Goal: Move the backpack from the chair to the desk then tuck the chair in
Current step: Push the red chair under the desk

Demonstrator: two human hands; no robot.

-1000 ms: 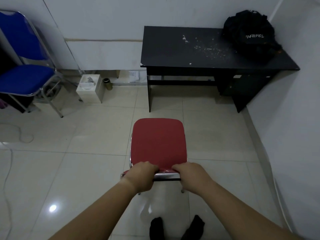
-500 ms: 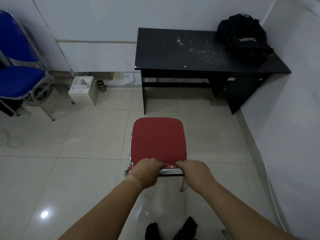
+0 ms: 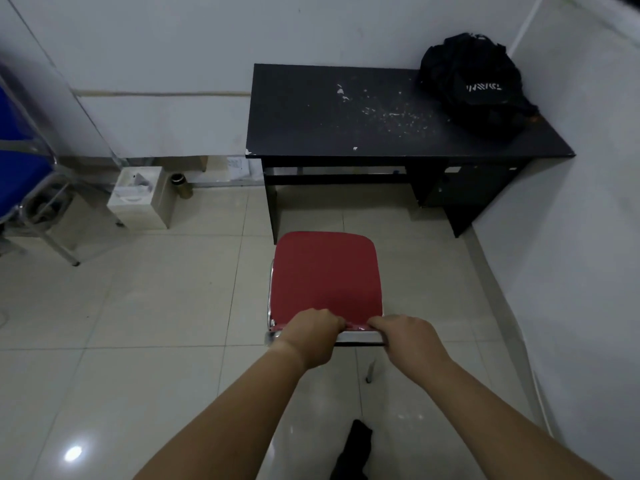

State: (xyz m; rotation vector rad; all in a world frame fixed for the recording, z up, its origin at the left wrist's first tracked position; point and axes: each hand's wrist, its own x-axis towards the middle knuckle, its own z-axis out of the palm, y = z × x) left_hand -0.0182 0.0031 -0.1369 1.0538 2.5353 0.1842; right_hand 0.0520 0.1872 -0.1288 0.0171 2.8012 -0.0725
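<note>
Pale shiny floor tiles (image 3: 145, 299) and white walls fill the room we see. Our red chair (image 3: 325, 275) stands on the tiles, just in front of the black desk, its seat running long from us toward the desk. The front edge of the seat points at the gap under the desk and sits close to the desk's left leg, not yet under the surface (image 3: 311, 112). Our left hand (image 3: 310, 337) and right hand (image 3: 410, 342) hold the near end of the chair, side by side. The fingers of both hands are curled tight over the red top edge and the shiny metal bar, so we cannot see the fingertips. Most of the chair's legs are hidden under the seat; only one thin leg shows on the right.

The black backpack (image 3: 474, 81) sits on the far right corner of the surface, against the walls. White letters on it are too small to read. White specks are scattered on the surface.

Far left, a blue chair (image 3: 17, 174) is cut off by the edge. A white box (image 3: 138, 199) stands by the wall. At the bottom, something dark shows on the floor; we cannot tell what it is.
</note>
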